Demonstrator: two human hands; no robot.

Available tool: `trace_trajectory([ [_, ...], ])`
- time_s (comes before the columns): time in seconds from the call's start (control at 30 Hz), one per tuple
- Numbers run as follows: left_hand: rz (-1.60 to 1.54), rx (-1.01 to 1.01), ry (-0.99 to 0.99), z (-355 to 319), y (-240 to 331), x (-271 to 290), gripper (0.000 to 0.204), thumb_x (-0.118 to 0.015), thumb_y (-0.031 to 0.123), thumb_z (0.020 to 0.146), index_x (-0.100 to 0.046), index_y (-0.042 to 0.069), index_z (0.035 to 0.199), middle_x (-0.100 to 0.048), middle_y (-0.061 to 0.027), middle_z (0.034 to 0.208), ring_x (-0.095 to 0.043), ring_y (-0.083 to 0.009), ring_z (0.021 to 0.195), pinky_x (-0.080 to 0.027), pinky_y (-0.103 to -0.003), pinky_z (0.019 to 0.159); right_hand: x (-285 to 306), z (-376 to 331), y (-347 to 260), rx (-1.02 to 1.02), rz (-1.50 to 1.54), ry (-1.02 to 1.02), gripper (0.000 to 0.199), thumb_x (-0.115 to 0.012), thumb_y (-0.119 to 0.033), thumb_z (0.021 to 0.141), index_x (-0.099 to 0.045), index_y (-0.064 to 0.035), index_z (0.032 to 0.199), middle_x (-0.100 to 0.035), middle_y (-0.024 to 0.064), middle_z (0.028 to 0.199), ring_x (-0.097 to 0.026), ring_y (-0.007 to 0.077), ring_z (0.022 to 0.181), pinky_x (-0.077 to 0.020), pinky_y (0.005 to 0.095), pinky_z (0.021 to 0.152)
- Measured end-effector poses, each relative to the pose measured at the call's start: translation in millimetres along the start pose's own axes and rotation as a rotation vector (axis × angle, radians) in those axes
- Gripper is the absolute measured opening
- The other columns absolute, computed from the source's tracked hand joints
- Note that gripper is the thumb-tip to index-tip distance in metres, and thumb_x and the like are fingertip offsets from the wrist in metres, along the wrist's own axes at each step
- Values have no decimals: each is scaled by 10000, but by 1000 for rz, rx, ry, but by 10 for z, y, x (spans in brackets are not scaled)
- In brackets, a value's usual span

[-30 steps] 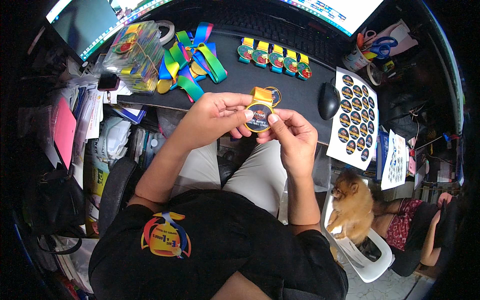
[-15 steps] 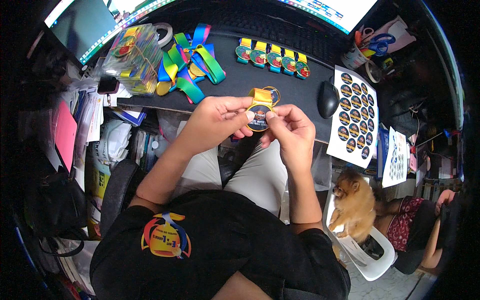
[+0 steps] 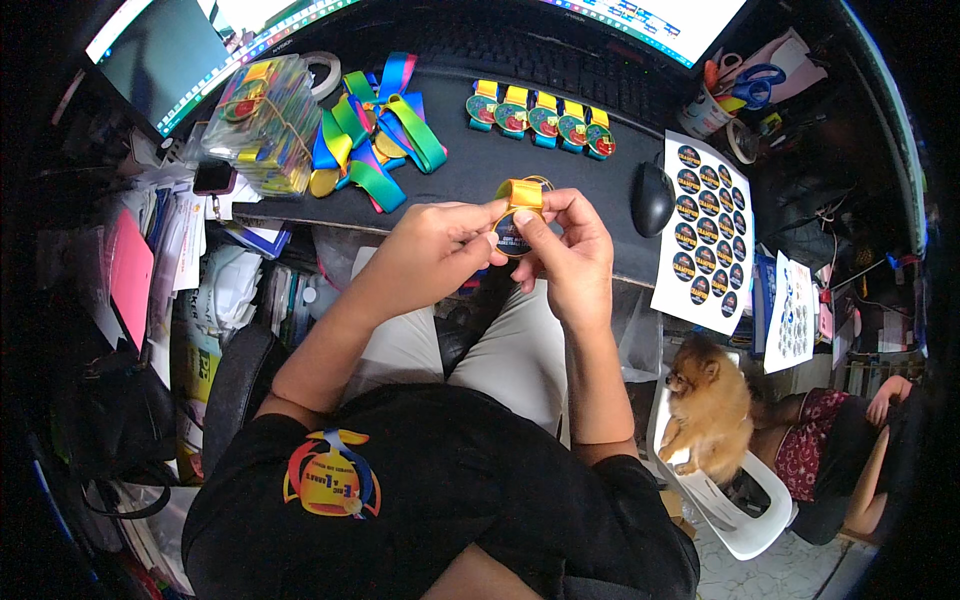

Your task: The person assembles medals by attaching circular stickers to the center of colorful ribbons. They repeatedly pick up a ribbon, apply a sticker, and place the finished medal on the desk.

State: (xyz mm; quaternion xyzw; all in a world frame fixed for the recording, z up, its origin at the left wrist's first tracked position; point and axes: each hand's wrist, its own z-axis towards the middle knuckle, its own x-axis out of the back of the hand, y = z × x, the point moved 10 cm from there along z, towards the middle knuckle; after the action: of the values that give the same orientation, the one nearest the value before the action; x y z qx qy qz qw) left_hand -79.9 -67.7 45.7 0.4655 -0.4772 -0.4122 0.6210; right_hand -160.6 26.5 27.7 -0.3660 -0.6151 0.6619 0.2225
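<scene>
The left hand (image 3: 435, 255) and right hand (image 3: 568, 255) grasp a gold-rimmed medal (image 3: 511, 239), partly hiding it, over the near edge of the surface (image 3: 590, 195). Tangled ribbons (image 3: 420, 140) lie far left, a mouse (image 3: 652, 200) and sticker sheet (image 3: 695, 308) right.

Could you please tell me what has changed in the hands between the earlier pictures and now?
The right hand has moved its thumb leftward and slightly upward, from the right edge of the medal onto its upper face. Nothing was let go: the left hand still holds the medal too. The five small medals, black mouse and sticker sheet stayed in place.
</scene>
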Motion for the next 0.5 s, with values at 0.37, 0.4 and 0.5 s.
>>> trace_trajectory([
  [0.37,-730,125,-68,119,-337,-300,559,-303,392,1019,-305,14,1431,-579,-122,1192,-584,-138,993,-475,-294,838,-159,-165,-135,163,31,-213,312,-463,76,875,-543,61,1176,-517,93,995,-630,157,690,-570,266,580],
  [0.4,-868,109,-43,119,-324,-307,569,-281,407,1020,-302,15,1432,-571,-136,1211,-589,-146,991,-471,-297,847,-123,-173,-101,152,58,-153,314,-481,78,868,-532,54,1178,-518,93,993,-630,157,688,-572,268,580],
  [0.5,-851,59,24,126,-303,-312,566,-245,403,1024,-295,16,1433,-517,-178,1287,-551,-181,1116,-444,-293,926,-64,-207,3,117,118,-43,314,-571,67,842,-471,18,1135,-520,85,976,-628,152,679,-580,273,586],
])
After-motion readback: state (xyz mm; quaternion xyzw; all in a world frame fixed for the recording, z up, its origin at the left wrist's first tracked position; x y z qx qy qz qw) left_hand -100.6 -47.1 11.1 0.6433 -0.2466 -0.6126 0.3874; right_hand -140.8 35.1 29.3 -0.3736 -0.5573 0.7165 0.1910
